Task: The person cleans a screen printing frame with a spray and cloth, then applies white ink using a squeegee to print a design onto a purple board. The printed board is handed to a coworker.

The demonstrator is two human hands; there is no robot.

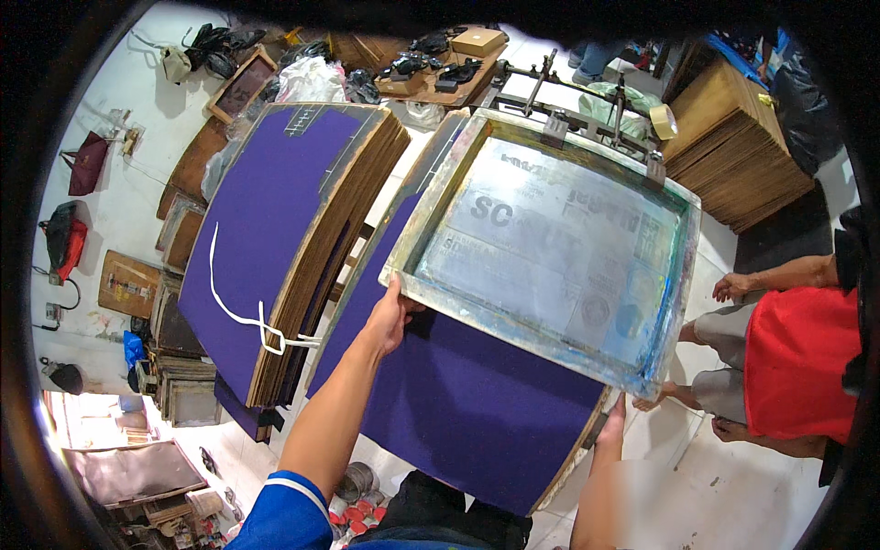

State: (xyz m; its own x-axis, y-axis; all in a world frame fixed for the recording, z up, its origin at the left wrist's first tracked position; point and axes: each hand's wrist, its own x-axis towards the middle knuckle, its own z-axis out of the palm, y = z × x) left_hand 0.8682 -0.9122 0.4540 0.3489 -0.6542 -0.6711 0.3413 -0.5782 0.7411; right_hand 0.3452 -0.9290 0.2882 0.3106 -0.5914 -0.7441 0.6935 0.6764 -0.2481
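Observation:
A screen printing frame point(541, 335) with a grey mesh and blue-green stained edges is tilted up in front of me. Metal clamps point(555, 128) hold its far side. My left hand point(390, 318) grips its near left corner, thumb on the rim and fingers curled beneath. At the near right corner is my right hand point(612, 426), its thumb up against the rim and its other fingers mostly hidden. Under the raised frame lies a purple board point(477, 394), partly covered by the frame and its shadow.
A thick stack of purple-topped boards point(266, 220) stands left, a white cord point(225, 307) across it. A brown cardboard stack point(733, 137) is at the far right, with tape point(662, 122) nearby. A person in red point(802, 367) sits at right. Several frames point(192, 403) lean at left.

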